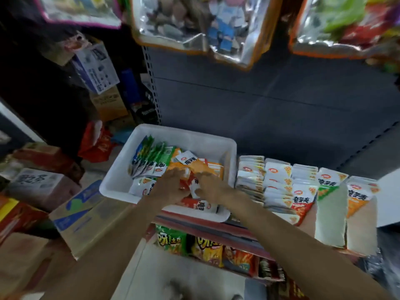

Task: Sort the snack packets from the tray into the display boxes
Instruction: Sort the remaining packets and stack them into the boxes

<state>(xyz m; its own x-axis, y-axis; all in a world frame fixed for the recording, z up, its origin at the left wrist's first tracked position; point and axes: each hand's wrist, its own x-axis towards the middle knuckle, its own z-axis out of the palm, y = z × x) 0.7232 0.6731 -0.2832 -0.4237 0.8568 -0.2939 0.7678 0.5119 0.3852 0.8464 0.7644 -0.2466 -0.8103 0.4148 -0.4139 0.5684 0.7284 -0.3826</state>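
Observation:
A white plastic tray sits on the shelf and holds several snack packets: green ones standing at its left, orange ones in the middle, red ones near its front. Both my hands are inside the tray, side by side. My left hand lies with fairly straight fingers on the orange and red packets. My right hand pinches a red-and-white packet between thumb and fingers. To the right stand the display boxes, with rows of white, red, green and orange packets upright in them. The frame is blurred.
A lower shelf under the tray holds green, yellow and red chip bags. Cardboard cartons are stacked on the floor at the left. Large clear bags of goods hang overhead. A grey shelf back panel rises behind the tray.

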